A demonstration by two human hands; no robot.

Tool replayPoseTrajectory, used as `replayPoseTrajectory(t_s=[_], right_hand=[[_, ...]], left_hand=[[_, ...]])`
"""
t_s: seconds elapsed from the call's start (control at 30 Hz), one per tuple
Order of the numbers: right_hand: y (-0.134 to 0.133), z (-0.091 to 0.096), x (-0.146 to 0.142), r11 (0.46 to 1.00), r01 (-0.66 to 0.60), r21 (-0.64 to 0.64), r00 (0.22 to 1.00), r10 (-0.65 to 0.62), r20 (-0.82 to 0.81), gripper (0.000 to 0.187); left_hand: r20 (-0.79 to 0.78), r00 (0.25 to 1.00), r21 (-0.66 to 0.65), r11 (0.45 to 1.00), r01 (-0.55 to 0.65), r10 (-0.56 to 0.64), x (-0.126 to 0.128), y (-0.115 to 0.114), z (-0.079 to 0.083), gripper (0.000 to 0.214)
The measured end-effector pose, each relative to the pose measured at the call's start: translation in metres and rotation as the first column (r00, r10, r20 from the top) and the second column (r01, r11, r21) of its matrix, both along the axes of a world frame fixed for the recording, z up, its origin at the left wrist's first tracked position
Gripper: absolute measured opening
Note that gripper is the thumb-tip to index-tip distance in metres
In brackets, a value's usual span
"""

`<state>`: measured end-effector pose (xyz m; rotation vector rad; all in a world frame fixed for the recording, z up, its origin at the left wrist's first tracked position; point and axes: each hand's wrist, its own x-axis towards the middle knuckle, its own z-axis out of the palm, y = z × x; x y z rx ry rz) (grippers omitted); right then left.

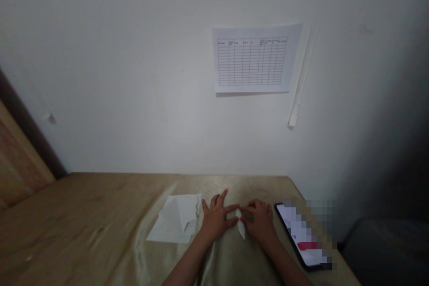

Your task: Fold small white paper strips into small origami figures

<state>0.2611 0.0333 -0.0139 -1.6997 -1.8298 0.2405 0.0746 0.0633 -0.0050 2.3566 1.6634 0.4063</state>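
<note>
A small, narrow piece of folded white paper (241, 231), pointed at its near end, stands between my hands over the table. My left hand (215, 220) pinches its left side with thumb and index finger, the other fingers spread out over the cloth. From the right, my right hand (260, 223) pinches the same piece with thumb and index finger, its remaining fingers curled loosely. Left of my left hand lie several overlapping white paper sheets (172, 231), one with a torn right edge. My fingers cover part of the folded piece.
A phone (290, 222) with its screen lit, partly blurred out, lies right of my right hand near the table's edge. The table (100, 214) has a shiny gold-brown cover. On the wall behind hang a printed grid sheet (251, 62) and a white strip (301, 80).
</note>
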Motion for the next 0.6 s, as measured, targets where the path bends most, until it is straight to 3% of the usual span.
replayPoseTrajectory(t_s=[0.2,0.4,0.6], right_hand=[[0.008,-0.007,0.005,1.0,0.016,-0.009,1.0,-0.017,-0.013,0.016],[0.015,-0.01,0.009,0.998,-0.058,-0.031,0.998,0.058,-0.004,0.01],[0.014,-0.008,0.005,0.996,-0.08,-0.037,0.997,0.08,-0.011,0.008]], left_hand=[[0.051,0.998,0.033,0.999,-0.03,0.029,0.001,-0.002,0.004,0.037],[0.128,0.991,0.035,0.998,-0.042,0.038,0.002,-0.003,0.011,0.02],[0.143,0.989,0.057,0.997,-0.055,0.046,0.001,-0.002,0.009,0.012]])
